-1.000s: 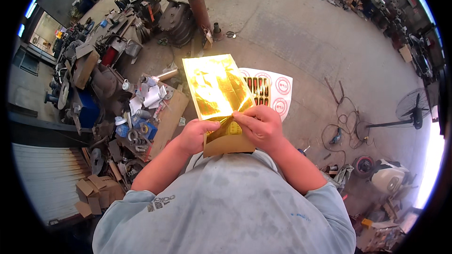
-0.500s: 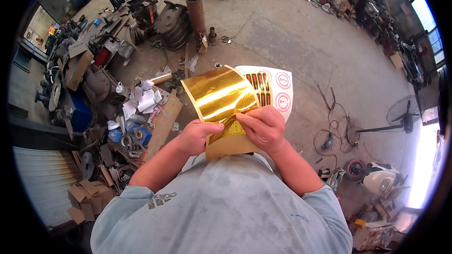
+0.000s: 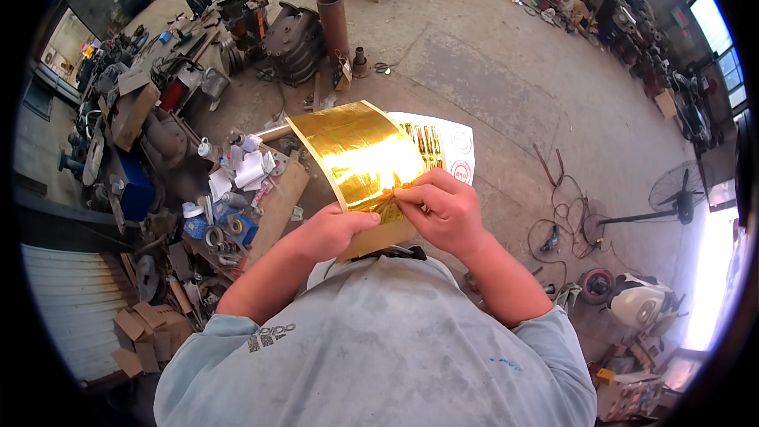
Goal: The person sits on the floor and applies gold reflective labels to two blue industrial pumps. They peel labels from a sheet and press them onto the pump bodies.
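Note:
A shiny gold foil sheet (image 3: 360,146) with a pale backing border is held out in front of my chest, glaring in the light. My left hand (image 3: 336,231) grips its lower left edge, thumb on top. At the lower right my right hand (image 3: 443,209) pinches a crumpled bit of the foil between thumb and fingers. Below the pinch shows a plain tan strip of backing (image 3: 379,239). Behind the foil's right side sticks out a white sticker sheet (image 3: 457,138) with red round prints and rows of dark-and-gold labels. My right fingers partly cover both sheets.
To the left stands a cluttered wooden bench (image 3: 277,205) with bottles, rings and papers. Beyond it are a rusty pipe (image 3: 333,24) and a large casting (image 3: 292,43). A fan (image 3: 680,194) and loose cable (image 3: 565,221) are at the right, cardboard boxes (image 3: 146,332) at lower left.
Both sheets have shifted a little left and the foil is tilted differently, with brighter glare. My right hand's pinch has moved slightly left, and less of the white sheet shows.

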### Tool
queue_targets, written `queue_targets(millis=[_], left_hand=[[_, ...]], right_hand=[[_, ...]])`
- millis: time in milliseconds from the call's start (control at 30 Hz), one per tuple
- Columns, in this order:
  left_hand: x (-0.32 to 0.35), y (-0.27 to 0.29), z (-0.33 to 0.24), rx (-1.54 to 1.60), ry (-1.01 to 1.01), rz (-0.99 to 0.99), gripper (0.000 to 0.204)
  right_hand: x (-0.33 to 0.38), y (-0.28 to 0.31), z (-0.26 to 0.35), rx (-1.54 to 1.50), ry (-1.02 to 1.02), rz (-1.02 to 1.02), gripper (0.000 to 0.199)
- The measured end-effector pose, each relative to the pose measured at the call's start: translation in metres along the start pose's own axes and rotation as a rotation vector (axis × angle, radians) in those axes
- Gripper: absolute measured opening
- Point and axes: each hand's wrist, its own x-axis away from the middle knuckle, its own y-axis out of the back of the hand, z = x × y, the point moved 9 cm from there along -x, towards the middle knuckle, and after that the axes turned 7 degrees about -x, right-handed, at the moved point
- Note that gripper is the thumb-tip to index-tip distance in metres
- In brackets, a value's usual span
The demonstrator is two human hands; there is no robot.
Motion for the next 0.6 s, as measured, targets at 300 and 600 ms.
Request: queue_targets(millis=[300,600], left_hand=[[0.007,-0.002,-0.006,0.016,-0.059,-0.005,0.041],[0.008,-0.001,-0.008,0.048,-0.027,-0.012,0.041]], right_hand=[[0.005,-0.001,0.010,-0.015,0.078,-0.037,0.020],[0.005,0.002,0.015,0.068,0.179,-0.046,0.022]])
